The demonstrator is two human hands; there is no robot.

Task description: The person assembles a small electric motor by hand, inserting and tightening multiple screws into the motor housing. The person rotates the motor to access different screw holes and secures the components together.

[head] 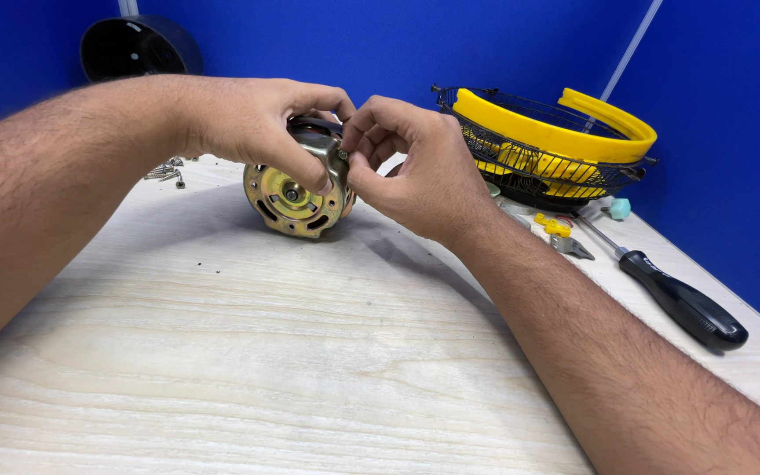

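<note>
Motor (296, 195) sits upper centre of the frame on the pale wooden table (248, 352), standing on its edge with the round brass-coloured end plate and its central shaft hole facing the camera; casing shows slots around the rim.

Left hand (252, 119) comes in from the upper left; fingers curled over the top of the motor, thumb pressed down across the front plate; clamped on the motor housing.

Right hand (420, 167) comes in from the lower right; thumb and forefinger pinched together at the upper right edge of the motor, on a small metal part there; part too small to tell whether screw or nut; the two hands touch at the fingertips above the housing.

Surroundings: scattered screws (167, 170) lie on the table just behind the left wrist, upper left; black round housing (138, 48) stands against the blue wall at upper left of the frame; black wire fan guard (538, 158) with a yellow ring (556, 132) lies tilted at upper right; screwdriver (670, 295) with black handle lies at right, shaft pointing up-left toward the guard; small yellow piece (552, 225) and small grey metal piece (571, 246) lie just beside its tip; small teal cap (619, 208) near the table's right edge, beside the guard.
</note>
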